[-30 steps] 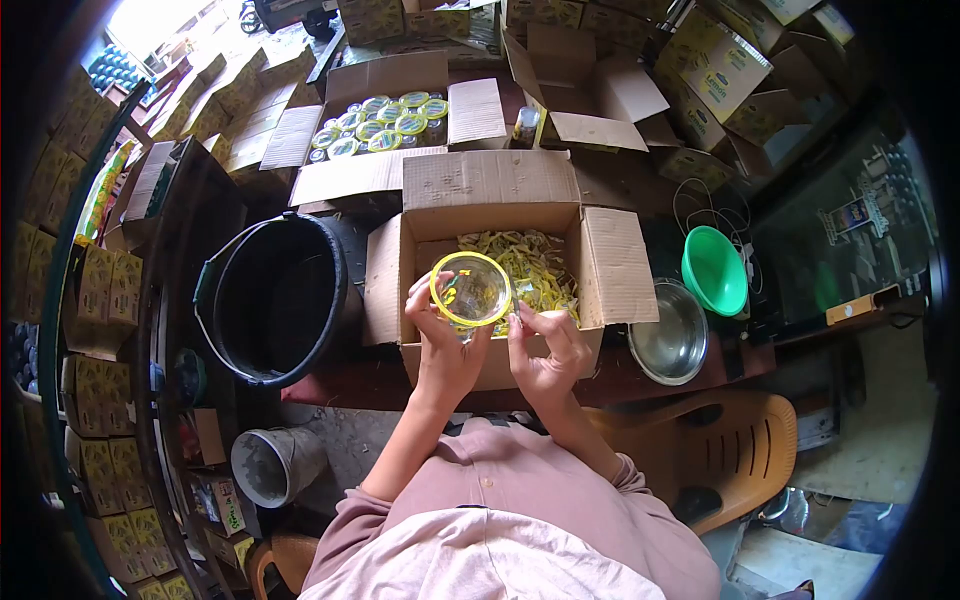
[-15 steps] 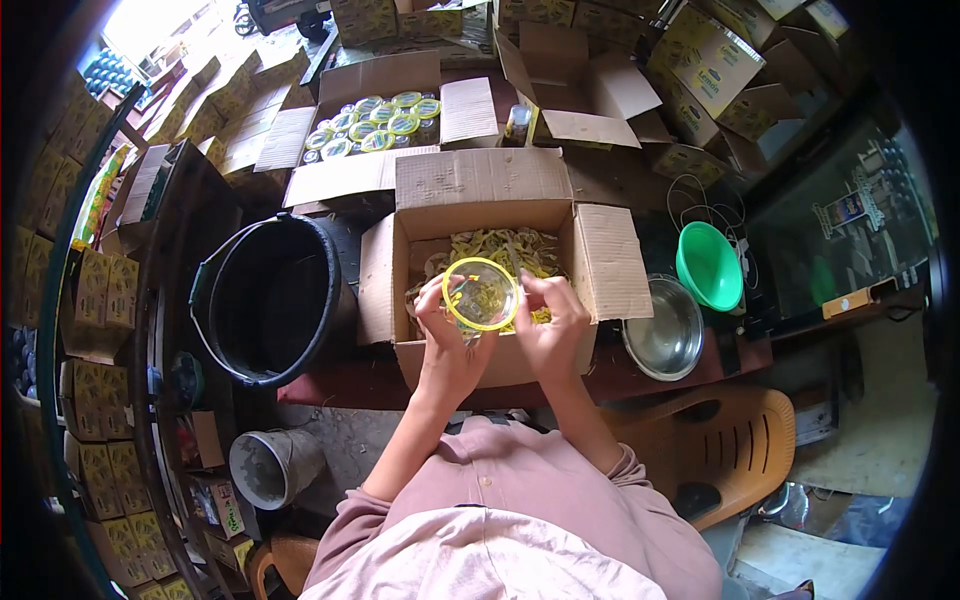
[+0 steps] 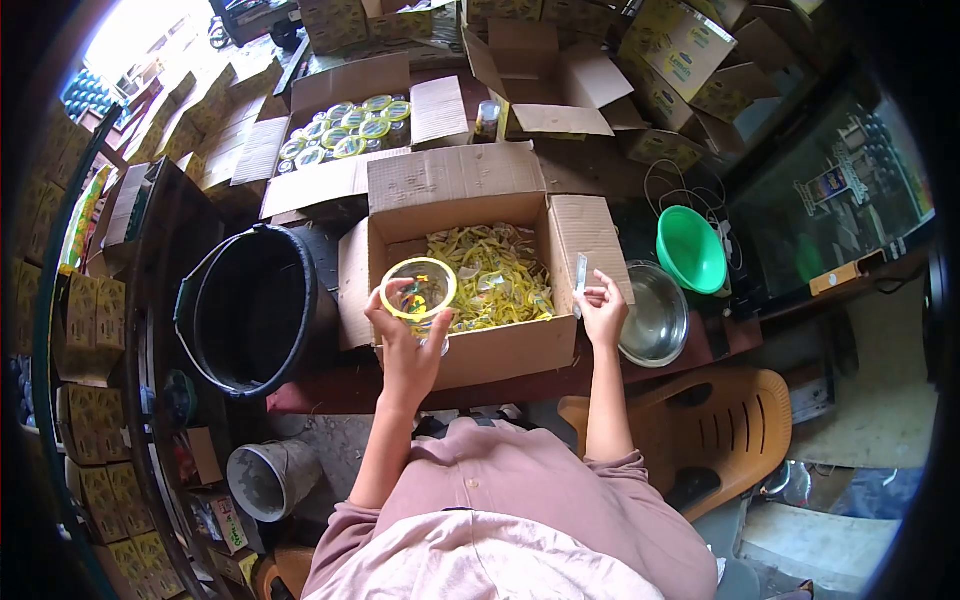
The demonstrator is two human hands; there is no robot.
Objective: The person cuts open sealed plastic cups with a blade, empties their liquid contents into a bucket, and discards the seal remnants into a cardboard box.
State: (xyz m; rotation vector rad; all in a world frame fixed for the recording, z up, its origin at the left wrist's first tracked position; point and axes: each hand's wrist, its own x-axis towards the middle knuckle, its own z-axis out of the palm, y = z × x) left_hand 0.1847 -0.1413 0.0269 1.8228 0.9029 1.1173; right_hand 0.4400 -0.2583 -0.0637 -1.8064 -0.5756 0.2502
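A clear round jar [image 3: 440, 308] with a yellow rim is in my left hand [image 3: 408, 352], fingers wrapped around its side. Its mouth tilts up toward me, and coloured print shows through the wall. My right hand [image 3: 603, 312] is apart from the jar, near the right flap of the open cardboard box [image 3: 475, 360]. Between its fingers it pinches a thin, pale flat strip [image 3: 581, 272], whose exact kind I cannot make out. Below and behind the jar, the box holds a heap of yellow-green strips [image 3: 490, 280] and scraps.
A black bucket [image 3: 312, 300] stands left of the box; a steel bowl [image 3: 680, 335] and green bowl [image 3: 692, 250] sit right. Behind is a carton of yellow-lidded jars [image 3: 348, 147]. An orange chair [image 3: 770, 425] and a grey bucket [image 3: 240, 480] are below the table.
My right hand has moved away from the jar to the right, carrying the strip. My left hand has shifted left with the jar. The view has turned slightly, so more of the heap shows.
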